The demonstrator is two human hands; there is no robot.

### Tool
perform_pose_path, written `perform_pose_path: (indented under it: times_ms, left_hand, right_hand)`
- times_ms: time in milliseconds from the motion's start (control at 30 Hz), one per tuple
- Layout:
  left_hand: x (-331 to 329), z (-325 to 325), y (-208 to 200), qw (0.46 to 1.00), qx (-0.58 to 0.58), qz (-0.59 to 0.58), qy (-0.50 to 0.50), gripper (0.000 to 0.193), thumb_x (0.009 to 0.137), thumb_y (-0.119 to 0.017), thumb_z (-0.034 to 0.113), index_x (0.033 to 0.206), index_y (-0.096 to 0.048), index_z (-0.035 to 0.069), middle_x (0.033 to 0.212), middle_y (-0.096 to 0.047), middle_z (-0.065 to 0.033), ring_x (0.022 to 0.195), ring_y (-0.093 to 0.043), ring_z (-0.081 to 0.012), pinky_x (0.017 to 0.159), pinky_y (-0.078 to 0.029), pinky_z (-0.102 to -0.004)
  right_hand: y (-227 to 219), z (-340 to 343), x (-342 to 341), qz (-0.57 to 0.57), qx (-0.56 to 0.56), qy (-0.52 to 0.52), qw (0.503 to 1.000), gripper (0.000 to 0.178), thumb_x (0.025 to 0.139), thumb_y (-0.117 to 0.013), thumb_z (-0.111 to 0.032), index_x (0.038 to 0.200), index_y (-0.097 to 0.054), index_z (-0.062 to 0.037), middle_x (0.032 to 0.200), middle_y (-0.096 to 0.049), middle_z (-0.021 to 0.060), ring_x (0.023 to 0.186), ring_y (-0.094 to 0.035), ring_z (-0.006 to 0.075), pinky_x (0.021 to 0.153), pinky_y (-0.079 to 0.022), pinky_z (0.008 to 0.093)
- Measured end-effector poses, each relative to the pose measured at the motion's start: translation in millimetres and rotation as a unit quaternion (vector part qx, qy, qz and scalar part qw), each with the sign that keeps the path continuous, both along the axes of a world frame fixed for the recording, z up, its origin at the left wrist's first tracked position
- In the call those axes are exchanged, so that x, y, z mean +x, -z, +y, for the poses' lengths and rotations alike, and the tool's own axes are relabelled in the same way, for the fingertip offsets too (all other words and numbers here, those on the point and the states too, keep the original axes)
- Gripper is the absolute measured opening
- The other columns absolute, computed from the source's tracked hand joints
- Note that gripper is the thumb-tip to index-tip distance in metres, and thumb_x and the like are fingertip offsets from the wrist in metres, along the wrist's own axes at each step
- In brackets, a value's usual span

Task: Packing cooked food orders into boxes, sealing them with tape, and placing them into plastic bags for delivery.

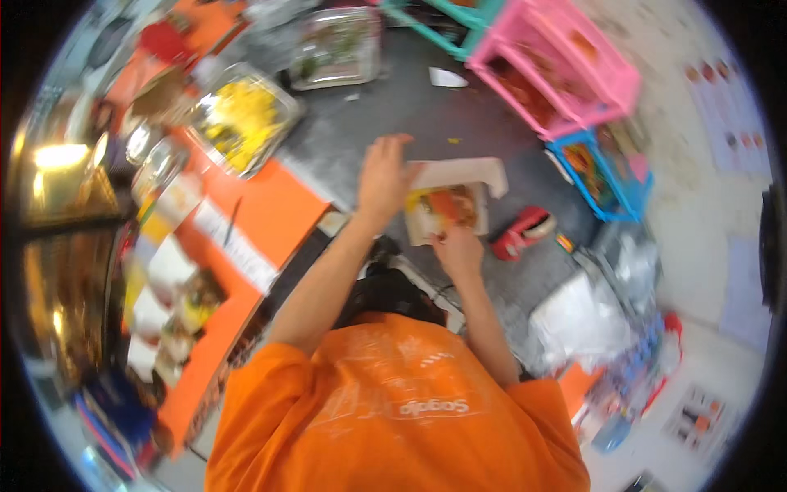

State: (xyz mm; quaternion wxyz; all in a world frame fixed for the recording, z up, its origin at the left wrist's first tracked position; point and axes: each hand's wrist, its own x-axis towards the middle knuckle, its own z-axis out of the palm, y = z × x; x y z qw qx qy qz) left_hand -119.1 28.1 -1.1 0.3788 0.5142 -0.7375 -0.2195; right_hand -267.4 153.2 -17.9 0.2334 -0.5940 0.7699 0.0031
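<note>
The person in the orange shirt leans over the grey surface (426,107) with both hands on a small flat cardboard box (447,205) whose lid stands open at the far side. The box sits in the middle of the surface, straight ahead of the person, and already holds food, orange and yellowish; the blur hides what kind. So the filling looks done, while the lid is not yet folded down, which I judge is what remains.

The left hand (381,176) rests against the box's left edge and the open lid flap, its fingers (392,146) spread fairly wide and stretched forward along the cardboard. The right hand (459,250) presses at the near edge of the box, fingers curled in narrow; whether they pinch the rim or something small I cannot tell.

Just right of the box lies a red tape dispenser (523,232), near but not touched. Farther off stand pink and blue crates (566,66) and clear tubs of food (242,119).
</note>
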Motion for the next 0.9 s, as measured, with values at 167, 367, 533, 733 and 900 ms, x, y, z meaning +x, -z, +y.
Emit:
perform_pose_path:
  times_ms: [167, 367, 533, 733, 900]
  left_hand:
    - [61, 82, 2, 0.988, 0.104, 0.103, -0.042, 0.035, 0.086, -0.067, 0.013, 0.117, -0.054, 0.003, 0.111, -0.058, -0.0182, 0.107, -0.055, -0.0365, 0.094, -0.045, -0.0418]
    - [192, 244, 60, 0.918, 0.240, 0.063, -0.309, 0.031, 0.087, -0.062, 0.007, 0.116, -0.055, 0.002, 0.106, -0.062, -0.0170, 0.093, -0.064, -0.0322, 0.081, -0.052, -0.0395]
    - [237, 382, 98, 0.813, 0.303, 0.101, -0.487, 0.031, 0.086, -0.059, 0.003, 0.117, -0.055, 0.002, 0.097, -0.064, -0.0147, 0.078, -0.065, -0.0243, 0.068, -0.053, -0.0356]
    - [241, 464, 123, 0.782, 0.325, 0.116, -0.519, 0.032, 0.085, -0.060, 0.001, 0.116, -0.054, 0.004, 0.086, -0.066, -0.0135, 0.067, -0.066, -0.0264, 0.061, -0.052, -0.0368]
    - [280, 542, 129, 0.758, 0.325, 0.133, -0.550, 0.034, 0.084, -0.061, 0.003, 0.117, -0.054, 0.005, 0.081, -0.067, -0.0118, 0.065, -0.067, -0.0246, 0.062, -0.053, -0.0365]
  right_hand:
    - [31, 8, -1, 0.001, -0.186, -0.026, 0.982, 0.047, 0.090, -0.058, -0.022, 0.133, -0.051, -0.0040, 0.113, -0.061, 0.0208, 0.106, -0.058, 0.0391, 0.089, -0.048, 0.0463]
    - [42, -25, 23, 0.057, -0.116, -0.045, 0.991, 0.082, 0.081, -0.071, -0.029, 0.146, -0.029, -0.0019, 0.126, -0.052, 0.0316, 0.119, -0.051, 0.0447, 0.100, -0.042, 0.0484]
    - [49, -40, 25, 0.086, -0.150, -0.041, 0.984, 0.091, 0.072, -0.078, -0.024, 0.143, -0.026, 0.0011, 0.133, -0.048, 0.0295, 0.126, -0.046, 0.0442, 0.104, -0.039, 0.0479]
    - [67, -37, -53, -0.086, -0.251, -0.097, 0.959, 0.080, 0.071, -0.074, -0.014, 0.137, -0.031, 0.0022, 0.134, -0.044, 0.0200, 0.114, -0.054, 0.0357, 0.101, -0.042, 0.0426]
    - [34, -27, -93, -0.435, -0.147, 0.194, 0.867, 0.057, 0.085, -0.066, -0.023, 0.133, -0.041, -0.0037, 0.122, -0.051, 0.0135, 0.107, -0.056, 0.0288, 0.093, -0.048, 0.0380]
